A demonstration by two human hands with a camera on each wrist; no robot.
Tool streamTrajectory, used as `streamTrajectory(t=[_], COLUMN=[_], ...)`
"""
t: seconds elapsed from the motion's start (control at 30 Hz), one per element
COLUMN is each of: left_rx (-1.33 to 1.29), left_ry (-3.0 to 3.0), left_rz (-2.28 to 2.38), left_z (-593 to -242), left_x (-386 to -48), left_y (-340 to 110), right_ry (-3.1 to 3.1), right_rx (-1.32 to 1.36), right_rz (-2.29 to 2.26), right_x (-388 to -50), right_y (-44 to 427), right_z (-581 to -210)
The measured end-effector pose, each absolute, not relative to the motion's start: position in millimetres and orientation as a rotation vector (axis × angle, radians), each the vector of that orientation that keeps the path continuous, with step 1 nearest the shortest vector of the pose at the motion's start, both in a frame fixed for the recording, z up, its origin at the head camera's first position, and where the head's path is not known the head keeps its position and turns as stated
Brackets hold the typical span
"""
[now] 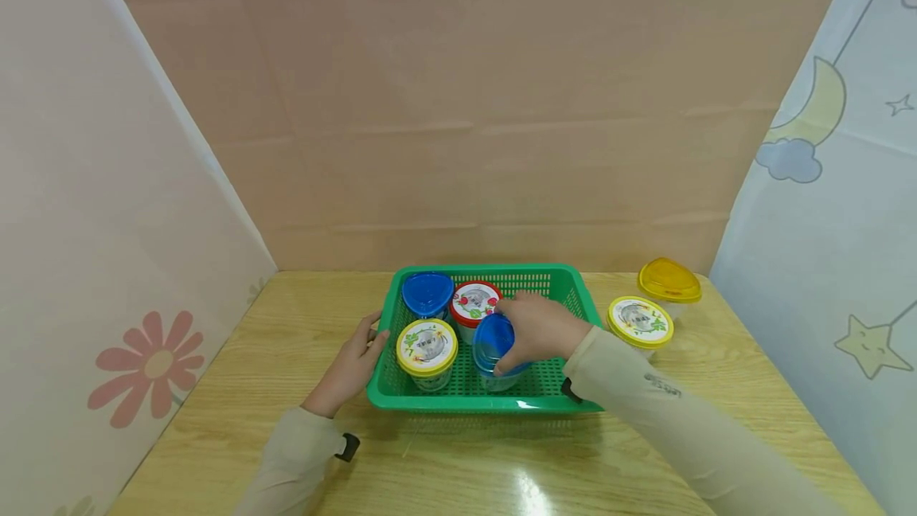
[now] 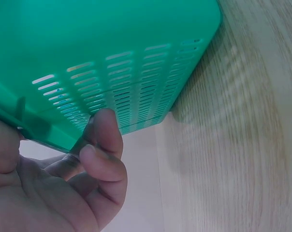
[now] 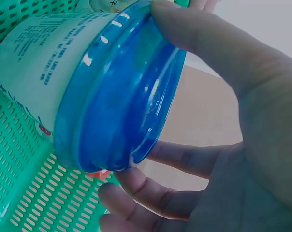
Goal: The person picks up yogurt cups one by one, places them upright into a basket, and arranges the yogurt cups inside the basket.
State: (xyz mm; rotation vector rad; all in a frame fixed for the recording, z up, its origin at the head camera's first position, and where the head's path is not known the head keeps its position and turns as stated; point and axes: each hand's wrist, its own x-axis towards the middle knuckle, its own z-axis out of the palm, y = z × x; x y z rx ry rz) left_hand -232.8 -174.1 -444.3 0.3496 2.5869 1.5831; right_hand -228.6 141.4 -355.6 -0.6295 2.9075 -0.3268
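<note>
Inside the green basket (image 1: 466,402), my right hand (image 1: 539,326) grips a jar by its blue lid (image 1: 493,341). In the right wrist view the thumb and fingers (image 3: 172,198) span the blue lid (image 3: 112,96), above the jar's labelled side (image 3: 35,58). At the basket's left end my left hand (image 1: 353,369) holds the rim. The left wrist view has its curled fingers (image 2: 105,164) against the slotted wall (image 2: 151,29). Also in the basket are a jar with a blue lid (image 1: 427,293), one with a red-rimmed lid (image 1: 476,301) and one with a yellow-rimmed lid (image 1: 427,346).
To the basket's right on the wooden table (image 1: 215,420) stand a jar with a yellow-rimmed lid (image 1: 640,321) and, behind it, one with a plain yellow lid (image 1: 669,280). A plain cloth (image 1: 458,142) hangs behind, with patterned panels at both sides.
</note>
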Motion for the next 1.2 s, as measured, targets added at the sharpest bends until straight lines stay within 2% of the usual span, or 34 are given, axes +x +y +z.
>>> streamTrajectory(t=[0.5, 1.2], left_rx=[0.348, 0.354], left_ry=[2.596, 2.603], left_rz=[1.581, 1.567], left_z=[-441.9, -445.1], left_x=[-232.4, -233.0], left_y=[-173.2, -175.8], right_ry=[2.902, 2.896], right_rx=[-0.671, -0.567], right_rz=[-0.333, -0.376], right_x=[-231.7, -228.4], right_y=[125.4, 123.7], right_z=[-360.2, -363.7])
